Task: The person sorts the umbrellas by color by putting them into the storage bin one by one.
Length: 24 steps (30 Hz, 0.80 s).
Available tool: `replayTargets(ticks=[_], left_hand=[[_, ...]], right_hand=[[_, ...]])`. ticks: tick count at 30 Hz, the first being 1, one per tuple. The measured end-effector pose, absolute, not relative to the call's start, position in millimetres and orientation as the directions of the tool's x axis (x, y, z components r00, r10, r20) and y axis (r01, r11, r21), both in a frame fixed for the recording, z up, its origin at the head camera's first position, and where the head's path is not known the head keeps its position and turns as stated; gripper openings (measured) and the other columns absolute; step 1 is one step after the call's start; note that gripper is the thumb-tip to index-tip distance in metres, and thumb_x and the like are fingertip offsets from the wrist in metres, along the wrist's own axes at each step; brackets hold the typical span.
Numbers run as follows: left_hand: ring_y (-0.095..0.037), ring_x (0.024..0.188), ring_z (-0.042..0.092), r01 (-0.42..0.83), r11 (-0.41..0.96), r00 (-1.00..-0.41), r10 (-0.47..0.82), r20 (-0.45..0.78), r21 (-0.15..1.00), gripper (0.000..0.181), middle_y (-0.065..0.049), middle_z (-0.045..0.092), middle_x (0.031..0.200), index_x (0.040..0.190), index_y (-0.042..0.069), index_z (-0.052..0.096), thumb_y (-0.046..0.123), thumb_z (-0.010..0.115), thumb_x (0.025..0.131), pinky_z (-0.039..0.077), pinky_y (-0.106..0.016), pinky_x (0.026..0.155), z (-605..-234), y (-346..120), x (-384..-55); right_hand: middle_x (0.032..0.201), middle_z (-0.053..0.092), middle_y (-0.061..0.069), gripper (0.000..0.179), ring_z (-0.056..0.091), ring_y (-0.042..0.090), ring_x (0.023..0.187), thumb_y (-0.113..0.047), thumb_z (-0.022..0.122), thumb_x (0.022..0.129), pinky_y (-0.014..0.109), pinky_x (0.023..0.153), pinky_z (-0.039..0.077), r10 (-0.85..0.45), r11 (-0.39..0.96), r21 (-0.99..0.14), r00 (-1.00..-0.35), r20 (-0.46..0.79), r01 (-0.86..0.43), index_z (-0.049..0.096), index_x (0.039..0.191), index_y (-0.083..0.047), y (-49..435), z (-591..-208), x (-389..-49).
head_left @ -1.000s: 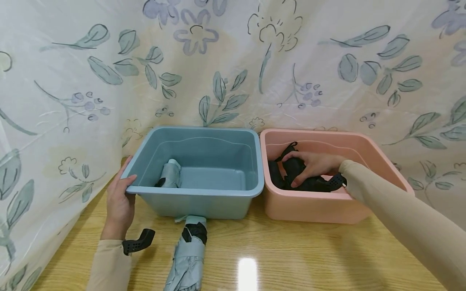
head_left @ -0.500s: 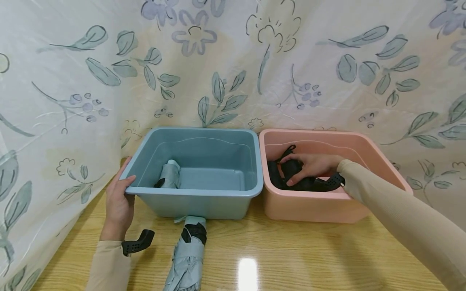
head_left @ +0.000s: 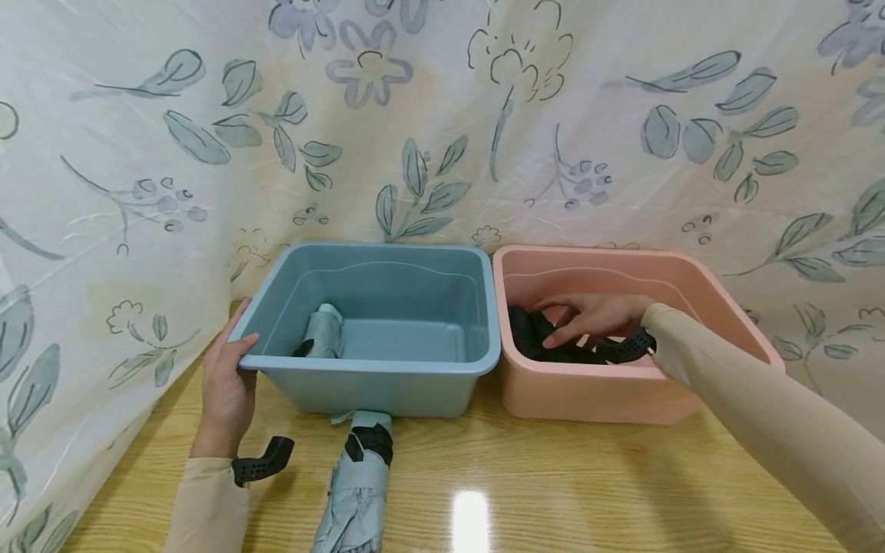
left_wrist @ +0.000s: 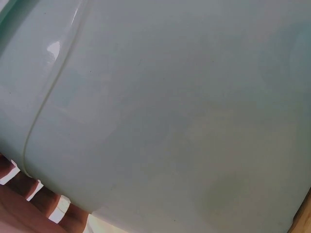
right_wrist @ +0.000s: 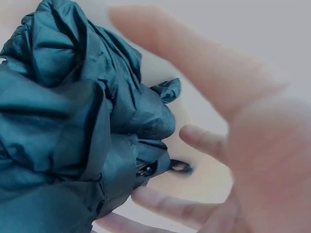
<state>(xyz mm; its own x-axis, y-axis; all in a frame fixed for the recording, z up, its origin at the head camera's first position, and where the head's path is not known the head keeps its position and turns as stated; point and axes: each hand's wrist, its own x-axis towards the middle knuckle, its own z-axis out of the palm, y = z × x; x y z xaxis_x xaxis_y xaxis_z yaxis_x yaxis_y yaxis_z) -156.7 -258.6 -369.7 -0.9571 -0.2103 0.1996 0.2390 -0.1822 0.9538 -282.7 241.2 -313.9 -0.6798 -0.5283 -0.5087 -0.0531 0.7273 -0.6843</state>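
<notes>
My left hand (head_left: 224, 384) holds the left front corner of the blue bin (head_left: 373, 367), thumb over the rim and fingers along the outside. In the left wrist view, the bin's wall (left_wrist: 170, 111) fills most of the picture. My right hand (head_left: 598, 315) reaches into the pink bin (head_left: 601, 395), above dark fabric that looks like folded umbrellas (head_left: 528, 334). The right wrist view shows its thumb and fingers spread apart beside the dark folded umbrella (right_wrist: 53, 121), with a gap between. A grey-blue folded umbrella (head_left: 323, 334) lies inside the blue bin.
Another grey-blue folded umbrella (head_left: 356, 491) lies on the wooden table (head_left: 553, 491) in front of the blue bin. The two bins stand side by side against a floral curtain (head_left: 415, 92). A black strap mount (head_left: 263, 459) juts from the left wrist.
My right hand has let go of the rounded dark bundle it gripped in the pink bin. The bundle and its loop no longer show above the fingers. My left hand stays put.
</notes>
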Motion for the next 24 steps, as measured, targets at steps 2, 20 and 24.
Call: replayTargets(ticks=[2, 20, 24], left_hand=[[-0.025, 0.146, 0.024, 0.237, -0.182, -0.957, -0.211, 0.197, 0.954, 0.053, -0.003, 0.026, 0.163, 0.16, 0.023, 0.035, 0.018, 0.041, 0.107, 0.026, -0.028, 0.112, -369.5, -258.9, -156.1], [-0.025, 0.146, 0.026, 0.252, -0.182, -0.95, -0.232, 0.208, 0.95, 0.053, -0.004, 0.029, 0.162, 0.16, 0.02, 0.035, 0.014, 0.039, 0.107, 0.024, -0.031, 0.114, -370.4, -257.5, -154.0], [-0.025, 0.146, 0.026, 0.258, -0.184, -0.95, -0.23, 0.214, 0.949, 0.053, -0.004, 0.03, 0.162, 0.159, 0.02, 0.036, 0.015, 0.04, 0.107, 0.024, -0.031, 0.114, -370.7, -257.8, -152.8]], right_hand=[[0.149, 0.042, 0.026, 0.085, 0.058, 0.035, 0.117, -0.032, 0.077, 0.092, 0.048, 0.084, 0.055, -0.524, 0.705, -0.709, -0.696, -0.49, -0.031, 0.03, 0.157, -0.004, 240.8, -314.0, -282.8], [0.145, 0.05, 0.023, 0.069, 0.054, 0.032, 0.126, -0.035, 0.074, 0.094, 0.051, 0.094, 0.05, -0.552, 0.69, -0.707, -0.743, -0.378, -0.154, 0.045, 0.15, -0.005, 236.3, -286.3, -265.9], [0.141, 0.054, 0.019, 0.067, 0.055, 0.031, 0.124, -0.036, 0.074, 0.093, 0.046, 0.092, 0.052, -0.574, 0.691, -0.685, -0.751, -0.326, -0.231, 0.049, 0.148, -0.008, 235.7, -274.0, -253.4]])
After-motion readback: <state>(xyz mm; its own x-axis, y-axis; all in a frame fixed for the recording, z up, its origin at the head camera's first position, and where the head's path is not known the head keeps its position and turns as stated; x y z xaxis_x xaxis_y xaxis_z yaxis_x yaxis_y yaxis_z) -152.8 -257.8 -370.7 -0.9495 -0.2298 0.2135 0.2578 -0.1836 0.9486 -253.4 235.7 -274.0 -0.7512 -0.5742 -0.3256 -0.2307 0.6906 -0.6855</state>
